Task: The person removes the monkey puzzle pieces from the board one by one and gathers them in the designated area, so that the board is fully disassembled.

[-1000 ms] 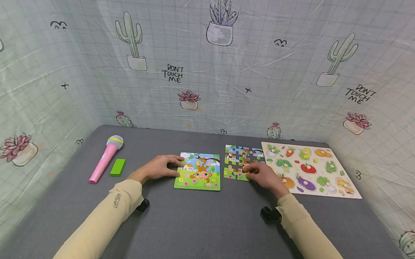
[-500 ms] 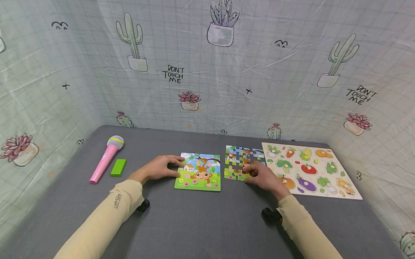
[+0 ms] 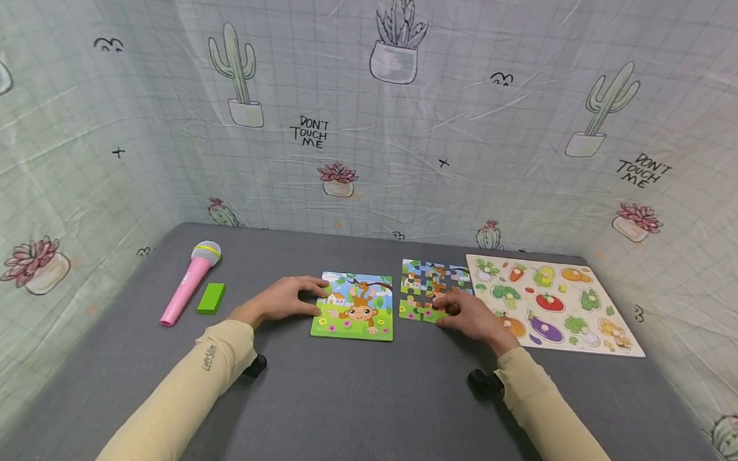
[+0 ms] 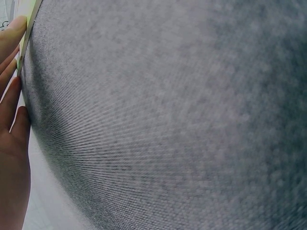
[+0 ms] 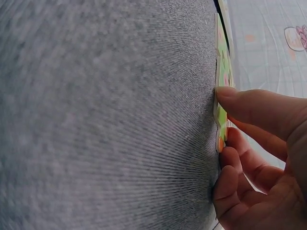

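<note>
In the head view, my left hand (image 3: 279, 297) rests at the left edge of a square monkey picture board (image 3: 356, 322), index finger and thumb lying along that edge. The left wrist view shows the thumb (image 4: 13, 36) against the board's thin side. To the right lies a jigsaw (image 3: 412, 283) with the same monkey scene, its pieces set slightly apart. My right hand (image 3: 471, 315) holds a green-edged jigsaw piece (image 5: 221, 103) at its lower right, thumb on the near edge and other fingers curled beside it. This hand hides part of the jigsaw.
A wooden vegetable puzzle board (image 3: 599, 339) lies close to the right of the jigsaw. At the left are a pink toy microphone (image 3: 187, 286) and a green block (image 3: 211, 298). A patterned curtain (image 3: 370, 209) bounds the grey table (image 3: 356, 408) at the back.
My right thumb has slid slightly toward me, down to the near edge of the jigsaw. The left hand and the picture board stay in place.
</note>
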### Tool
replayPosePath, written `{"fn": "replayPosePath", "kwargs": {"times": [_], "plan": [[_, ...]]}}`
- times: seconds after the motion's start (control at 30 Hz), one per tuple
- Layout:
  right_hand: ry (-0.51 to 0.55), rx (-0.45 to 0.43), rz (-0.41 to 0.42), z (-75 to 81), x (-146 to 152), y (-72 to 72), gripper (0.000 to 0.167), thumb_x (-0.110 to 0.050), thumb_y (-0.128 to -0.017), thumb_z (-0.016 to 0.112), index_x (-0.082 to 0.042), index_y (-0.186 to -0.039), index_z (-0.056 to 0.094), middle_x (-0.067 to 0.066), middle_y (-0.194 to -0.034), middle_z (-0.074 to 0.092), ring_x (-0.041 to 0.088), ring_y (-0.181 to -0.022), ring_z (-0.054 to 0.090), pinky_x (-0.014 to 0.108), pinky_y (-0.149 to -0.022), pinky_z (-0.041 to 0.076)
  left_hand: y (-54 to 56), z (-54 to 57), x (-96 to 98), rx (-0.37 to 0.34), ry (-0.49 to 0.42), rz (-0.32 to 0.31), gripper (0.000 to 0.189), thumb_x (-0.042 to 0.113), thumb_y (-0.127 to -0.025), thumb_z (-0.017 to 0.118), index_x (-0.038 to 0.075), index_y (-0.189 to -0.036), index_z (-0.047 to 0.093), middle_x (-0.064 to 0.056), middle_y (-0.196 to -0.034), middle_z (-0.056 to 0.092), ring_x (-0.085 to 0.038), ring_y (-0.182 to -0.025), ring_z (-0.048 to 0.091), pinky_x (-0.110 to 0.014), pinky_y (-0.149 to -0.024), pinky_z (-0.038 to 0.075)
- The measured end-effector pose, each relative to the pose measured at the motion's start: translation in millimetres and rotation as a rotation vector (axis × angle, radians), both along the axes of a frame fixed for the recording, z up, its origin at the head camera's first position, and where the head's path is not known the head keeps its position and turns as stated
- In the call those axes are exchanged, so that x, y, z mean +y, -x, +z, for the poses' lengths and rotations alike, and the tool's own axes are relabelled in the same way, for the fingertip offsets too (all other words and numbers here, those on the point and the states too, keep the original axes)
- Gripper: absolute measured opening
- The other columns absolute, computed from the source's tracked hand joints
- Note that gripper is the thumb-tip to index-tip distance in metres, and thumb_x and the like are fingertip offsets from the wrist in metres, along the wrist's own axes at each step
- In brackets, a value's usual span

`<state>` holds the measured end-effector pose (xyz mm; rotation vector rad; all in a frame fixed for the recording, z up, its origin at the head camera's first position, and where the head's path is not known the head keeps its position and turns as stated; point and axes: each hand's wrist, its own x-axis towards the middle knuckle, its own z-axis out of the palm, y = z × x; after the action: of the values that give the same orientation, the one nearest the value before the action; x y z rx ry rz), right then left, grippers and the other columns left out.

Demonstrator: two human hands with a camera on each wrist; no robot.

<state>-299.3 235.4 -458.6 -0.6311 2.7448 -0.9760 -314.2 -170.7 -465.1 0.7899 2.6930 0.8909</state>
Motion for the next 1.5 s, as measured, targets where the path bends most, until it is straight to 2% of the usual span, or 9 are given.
{"fn": "replayPosePath", "kwargs": {"times": [0.33,0.47,0.77,0.87,0.97,1.13,1.3,1.5], "plan": [[0.018,-0.005,-0.018,7.9,-7.0,-3.8,0.032,-0.014,-0.092,0.068,0.0,-0.121,0.067,0.018,-0.124,0.062,0.032,-0.102,0.061,0.045,-0.081,0.052,0.3,0.4,0.0,0.002,-0.007,-0.003,0.04,0.026,-0.09,0.072,0.008,-0.125,0.068,-0.008,-0.147,0.048,-0.035,-0.139,0.037,-0.055,-0.113,0.03],[0.057,-0.017,-0.026,10.5,-24.0,-7.5,0.032,-0.016,-0.095,0.065,0.001,-0.122,0.066,0.018,-0.12,0.063,0.03,-0.1,0.061,0.041,-0.076,0.052,0.4,-0.7,0.5,0.004,-0.011,0.005,0.039,0.025,-0.089,0.073,0.008,-0.125,0.068,-0.007,-0.147,0.048,-0.033,-0.139,0.037,-0.054,-0.113,0.03],[0.171,-0.095,0.003,6.6,-68.8,-21.3,0.036,-0.02,-0.098,0.061,-0.004,-0.129,0.063,0.014,-0.125,0.062,0.03,-0.107,0.06,0.038,-0.079,0.053,-0.7,-1.6,4.1,0.01,-0.008,0.062,0.04,0.027,-0.088,0.074,0.009,-0.124,0.068,-0.006,-0.149,0.046,-0.031,-0.141,0.034,-0.053,-0.115,0.029],[0.195,-0.091,0.019,3.2,-80.4,-24.5,0.036,-0.018,-0.097,0.062,-0.002,-0.129,0.062,0.014,-0.125,0.062,0.031,-0.109,0.06,0.037,-0.08,0.053,-1.1,-0.8,4.7,0.011,-0.012,0.069,0.04,0.027,-0.089,0.074,0.009,-0.124,0.068,-0.006,-0.149,0.046,-0.032,-0.141,0.034,-0.053,-0.114,0.029],[0.198,-0.074,0.034,-1.0,-89.3,-26.6,0.035,-0.017,-0.096,0.064,-0.002,-0.128,0.063,0.013,-0.121,0.064,0.027,-0.1,0.063,0.035,-0.075,0.052,-1.0,-0.4,4.4,0.009,-0.013,0.068,0.04,0.027,-0.089,0.074,0.009,-0.124,0.068,-0.005,-0.149,0.046,-0.031,-0.141,0.034,-0.053,-0.114,0.029],[0.176,-0.06,0.017,-6.0,-98.2,-28.3,0.033,-0.015,-0.092,0.069,-0.005,-0.124,0.067,0.005,-0.102,0.067,0.015,-0.079,0.059,0.031,-0.065,0.047,-0.5,-0.4,3.9,0.008,-0.012,0.047,0.041,0.026,-0.089,0.073,0.008,-0.125,0.067,-0.006,-0.148,0.046,-0.032,-0.141,0.034,-0.053,-0.114,0.029],[0.163,-0.049,-0.012,-6.5,-101.4,-29.9,0.034,-0.013,-0.089,0.072,-0.005,-0.122,0.068,0.002,-0.096,0.066,0.014,-0.077,0.057,0.031,-0.063,0.047,0.2,-3.0,3.5,0.005,0.0,0.043,0.042,0.027,-0.09,0.072,0.008,-0.126,0.067,-0.006,-0.149,0.046,-0.032,-0.141,0.035,-0.052,-0.114,0.03],[0.145,-0.012,0.017,-6.2,-102.4,-29.3,0.034,-0.012,-0.086,0.075,-0.003,-0.119,0.069,0.006,-0.095,0.063,0.015,-0.077,0.053,0.031,-0.065,0.044,0.9,-4.3,2.9,0.003,0.001,0.037,0.042,0.028,-0.09,0.072,0.008,-0.126,0.066,-0.005,-0.149,0.046,-0.031,-0.14,0.036,-0.052,-0.114,0.03]]}}
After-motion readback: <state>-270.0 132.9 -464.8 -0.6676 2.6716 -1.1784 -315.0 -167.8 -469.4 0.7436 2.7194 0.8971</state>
